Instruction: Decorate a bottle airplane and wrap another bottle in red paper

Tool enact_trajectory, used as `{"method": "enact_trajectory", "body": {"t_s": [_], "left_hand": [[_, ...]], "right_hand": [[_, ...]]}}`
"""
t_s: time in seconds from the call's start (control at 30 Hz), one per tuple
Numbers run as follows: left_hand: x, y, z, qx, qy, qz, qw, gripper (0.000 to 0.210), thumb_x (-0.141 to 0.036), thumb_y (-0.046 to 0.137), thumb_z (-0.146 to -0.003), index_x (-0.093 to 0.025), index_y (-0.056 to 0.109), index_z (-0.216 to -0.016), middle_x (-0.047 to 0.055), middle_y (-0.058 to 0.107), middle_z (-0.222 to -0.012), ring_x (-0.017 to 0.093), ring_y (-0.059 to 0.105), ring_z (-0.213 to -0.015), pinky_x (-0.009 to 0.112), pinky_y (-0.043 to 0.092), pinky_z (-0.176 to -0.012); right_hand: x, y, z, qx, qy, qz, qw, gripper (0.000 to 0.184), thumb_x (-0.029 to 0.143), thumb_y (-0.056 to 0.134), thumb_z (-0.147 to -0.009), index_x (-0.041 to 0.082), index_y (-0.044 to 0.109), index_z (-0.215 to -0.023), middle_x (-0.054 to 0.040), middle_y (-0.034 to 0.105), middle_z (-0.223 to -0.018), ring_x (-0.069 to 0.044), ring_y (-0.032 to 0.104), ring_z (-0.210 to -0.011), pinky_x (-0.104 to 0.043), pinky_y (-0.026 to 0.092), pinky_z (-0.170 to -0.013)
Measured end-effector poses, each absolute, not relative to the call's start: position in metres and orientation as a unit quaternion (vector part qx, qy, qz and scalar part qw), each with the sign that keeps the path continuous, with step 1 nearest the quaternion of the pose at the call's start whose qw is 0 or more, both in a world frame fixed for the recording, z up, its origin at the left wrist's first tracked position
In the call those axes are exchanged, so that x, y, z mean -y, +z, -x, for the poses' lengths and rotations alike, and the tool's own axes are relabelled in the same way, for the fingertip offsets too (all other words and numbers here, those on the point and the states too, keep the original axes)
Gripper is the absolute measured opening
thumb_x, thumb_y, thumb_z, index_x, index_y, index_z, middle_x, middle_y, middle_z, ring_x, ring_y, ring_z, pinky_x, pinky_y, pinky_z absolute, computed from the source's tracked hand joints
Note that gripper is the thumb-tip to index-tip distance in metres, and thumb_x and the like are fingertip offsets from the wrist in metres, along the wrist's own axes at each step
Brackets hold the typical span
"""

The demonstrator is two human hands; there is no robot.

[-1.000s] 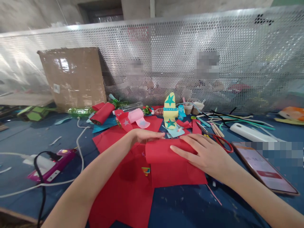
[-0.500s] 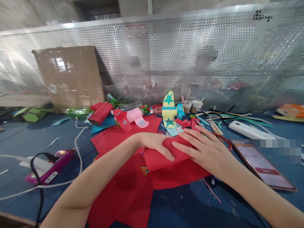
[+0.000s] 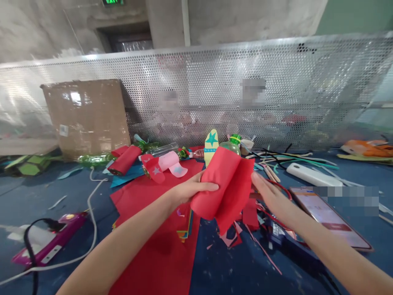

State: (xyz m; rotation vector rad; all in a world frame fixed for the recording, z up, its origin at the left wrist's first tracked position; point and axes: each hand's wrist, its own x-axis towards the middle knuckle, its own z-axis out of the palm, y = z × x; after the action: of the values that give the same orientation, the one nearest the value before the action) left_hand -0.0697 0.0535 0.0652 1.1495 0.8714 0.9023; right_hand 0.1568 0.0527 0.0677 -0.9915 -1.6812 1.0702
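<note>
My left hand (image 3: 196, 188) is wrapped round a green plastic bottle (image 3: 229, 146) rolled in red paper (image 3: 216, 184), its thumb pressing on the near side. The bottle is tilted, with its green neck pointing up and away. On the right, the paper's free edge stands off the roll as a loose flap. My right hand (image 3: 267, 194) is beside that flap, its fingers stretched out and their tips at the edge; its thumb is hidden. Below and to the left lie red paper sheets (image 3: 153, 254) in a pile.
A yellow paper-covered piece with a star (image 3: 211, 141) and a red paper-covered roll (image 3: 124, 160) stand behind. Around them are a purple power strip (image 3: 50, 241), a phone (image 3: 331, 217), a dark blue glue gun (image 3: 294, 246), a white device (image 3: 313, 175) and paper scraps (image 3: 230, 235).
The wrapped bottle has been lifted from the table and tipped up, showing its green neck. My right hand has moved off the top of the roll to the flap's right edge. The view has tilted up.
</note>
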Motion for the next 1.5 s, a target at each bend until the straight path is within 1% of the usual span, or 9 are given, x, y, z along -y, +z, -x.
{"method": "enact_trajectory", "body": {"t_s": [0.17, 0.33, 0.43, 0.7, 0.93, 1.13, 1.27, 1.37, 1.5], "left_hand": [[-0.048, 0.060, 0.057, -0.385, 0.433, -0.541, 0.609, 0.075, -0.031, 0.083, -0.059, -0.020, 0.048, -0.124, 0.009, 0.066, -0.114, 0.028, 0.063, -0.104, 0.040, 0.052, -0.085], [-0.048, 0.058, 0.052, -0.385, 0.444, -0.608, 0.534, 0.071, -0.036, 0.081, -0.061, -0.020, 0.051, -0.123, 0.011, 0.063, -0.121, 0.032, 0.057, -0.114, 0.044, 0.050, -0.092], [-0.050, 0.055, 0.051, -0.407, 0.438, -0.644, 0.478, 0.075, -0.036, 0.079, -0.064, -0.019, 0.045, -0.129, 0.012, 0.058, -0.127, 0.032, 0.054, -0.118, 0.046, 0.047, -0.096], [-0.049, 0.047, 0.048, -0.434, 0.442, -0.664, 0.420, 0.080, -0.037, 0.075, -0.068, -0.016, 0.036, -0.135, 0.015, 0.049, -0.135, 0.034, 0.047, -0.124, 0.047, 0.041, -0.103], [-0.045, 0.042, 0.037, -0.434, 0.511, -0.522, 0.527, 0.082, -0.039, 0.077, -0.066, -0.019, 0.037, -0.135, 0.012, 0.061, -0.121, 0.031, 0.059, -0.109, 0.044, 0.051, -0.090], [-0.040, 0.035, 0.033, -0.430, 0.506, -0.587, 0.463, 0.077, -0.041, 0.073, -0.071, -0.019, 0.034, -0.135, 0.011, 0.054, -0.131, 0.028, 0.052, -0.119, 0.039, 0.046, -0.098], [-0.033, 0.036, 0.030, -0.443, 0.534, -0.604, 0.393, 0.078, -0.040, 0.071, -0.072, -0.021, 0.030, -0.136, 0.010, 0.050, -0.134, 0.026, 0.051, -0.121, 0.040, 0.043, -0.102], [-0.030, 0.037, 0.026, -0.452, 0.568, -0.578, 0.373, 0.074, -0.041, 0.071, -0.072, -0.022, 0.033, -0.132, 0.009, 0.053, -0.129, 0.026, 0.053, -0.117, 0.041, 0.045, -0.100], [-0.027, 0.042, 0.025, -0.452, 0.588, -0.549, 0.384, 0.066, -0.042, 0.070, -0.072, -0.022, 0.038, -0.126, 0.008, 0.056, -0.123, 0.026, 0.056, -0.113, 0.040, 0.048, -0.096]], "right_hand": [[-0.036, 0.071, -0.148, 0.763, 0.369, 0.394, 0.355, 0.043, 0.057, 0.039, -0.088, 0.022, 0.063, -0.089, -0.0048, 0.070, -0.076, -0.023, 0.068, -0.073, -0.035, 0.056, -0.062], [-0.041, 0.064, -0.146, 0.784, 0.231, 0.431, 0.382, 0.032, 0.041, 0.036, -0.087, 0.023, 0.049, -0.064, -0.0048, 0.060, -0.058, -0.020, 0.059, -0.055, -0.032, 0.046, -0.052], [-0.044, 0.062, -0.146, 0.786, 0.206, 0.436, 0.387, 0.027, 0.036, 0.034, -0.085, 0.024, 0.045, -0.063, -0.0053, 0.059, -0.058, -0.021, 0.059, -0.056, -0.032, 0.045, -0.054], [-0.039, 0.061, -0.145, 0.787, 0.210, 0.446, 0.372, 0.031, 0.039, 0.033, -0.087, 0.020, 0.055, -0.077, -0.0100, 0.066, -0.070, -0.025, 0.065, -0.065, -0.036, 0.050, -0.057], [-0.033, 0.052, -0.141, 0.799, 0.190, 0.415, 0.391, 0.044, 0.029, 0.034, -0.087, 0.015, 0.044, -0.128, -0.0154, 0.065, -0.115, -0.026, 0.064, -0.104, -0.041, 0.053, -0.084], [-0.026, 0.030, -0.135, 0.813, 0.082, 0.402, 0.414, 0.055, 0.022, 0.031, -0.087, 0.007, 0.030, -0.139, -0.0226, 0.062, -0.118, -0.030, 0.063, -0.106, -0.044, 0.054, -0.083], [-0.019, 0.028, -0.132, 0.817, 0.011, 0.394, 0.420, 0.054, 0.020, 0.030, -0.086, 0.008, 0.033, -0.138, -0.0228, 0.065, -0.108, -0.031, 0.066, -0.097, -0.044, 0.056, -0.077], [-0.016, 0.036, -0.132, 0.826, 0.035, 0.404, 0.391, 0.054, 0.019, 0.029, -0.085, 0.008, 0.035, -0.137, -0.0201, 0.069, -0.096, -0.029, 0.070, -0.080, -0.041, 0.057, -0.066], [-0.016, 0.046, -0.133, 0.838, 0.103, 0.414, 0.342, 0.057, 0.017, 0.028, -0.085, 0.005, 0.030, -0.140, -0.0210, 0.069, -0.101, -0.026, 0.070, -0.075, -0.039, 0.057, -0.065]]}}
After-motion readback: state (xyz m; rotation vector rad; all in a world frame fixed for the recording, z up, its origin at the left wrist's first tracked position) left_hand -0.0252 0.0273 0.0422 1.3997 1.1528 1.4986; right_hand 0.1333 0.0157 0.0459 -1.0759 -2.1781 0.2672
